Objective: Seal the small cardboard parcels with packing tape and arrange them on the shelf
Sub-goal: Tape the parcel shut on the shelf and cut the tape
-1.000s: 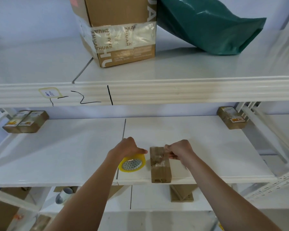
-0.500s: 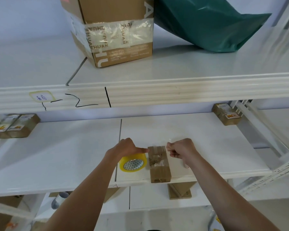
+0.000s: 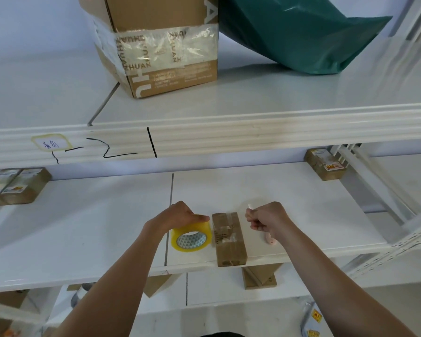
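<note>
A small brown cardboard parcel (image 3: pixel 230 242) lies lengthwise at the front edge of the white middle shelf (image 3: pixel 83 227), with clear tape wrinkled over its top. Just left of it stands a yellow packing tape roll (image 3: pixel 192 239). My left hand (image 3: pixel 178 215) grips the roll from above, thumb pointing at the parcel. My right hand (image 3: pixel 267 218) is closed to the right of the parcel, apart from it, pinching a small pale tape end (image 3: pixel 249 206). A small pink object (image 3: pixel 269 239) shows under that hand.
Two labelled parcels (image 3: pixel 17 186) sit at the shelf's back left and one parcel (image 3: pixel 325 164) at the back right. On the upper shelf stand a large taped carton (image 3: pixel 161 45) and a green bag (image 3: pixel 301 32). Cardboard pieces (image 3: pixel 260 276) lie on the lower shelf.
My right hand has drawn away from the parcel's top to the right, the tape end still pinched. My left hand stays on the roll. The view has tilted down slightly.
</note>
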Action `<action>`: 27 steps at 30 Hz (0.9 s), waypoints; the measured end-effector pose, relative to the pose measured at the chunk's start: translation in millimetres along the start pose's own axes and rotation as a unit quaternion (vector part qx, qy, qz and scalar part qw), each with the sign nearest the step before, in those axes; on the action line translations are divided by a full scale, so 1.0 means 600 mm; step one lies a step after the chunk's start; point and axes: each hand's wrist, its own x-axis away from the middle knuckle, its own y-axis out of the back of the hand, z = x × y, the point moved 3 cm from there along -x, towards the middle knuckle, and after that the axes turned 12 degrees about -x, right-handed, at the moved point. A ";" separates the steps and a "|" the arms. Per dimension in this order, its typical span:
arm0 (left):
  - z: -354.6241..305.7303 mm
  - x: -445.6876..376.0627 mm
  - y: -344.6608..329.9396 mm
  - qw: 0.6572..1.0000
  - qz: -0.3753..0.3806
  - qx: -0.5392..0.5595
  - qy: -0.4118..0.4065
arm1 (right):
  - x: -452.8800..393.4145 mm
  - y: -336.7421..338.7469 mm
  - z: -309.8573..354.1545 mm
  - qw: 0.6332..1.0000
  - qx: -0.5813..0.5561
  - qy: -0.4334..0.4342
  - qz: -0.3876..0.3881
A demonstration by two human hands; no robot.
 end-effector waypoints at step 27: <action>-0.025 0.005 -0.060 0.977 -0.038 -0.203 0.049 | -0.055 0.029 -0.082 0.990 0.124 -0.004 -0.069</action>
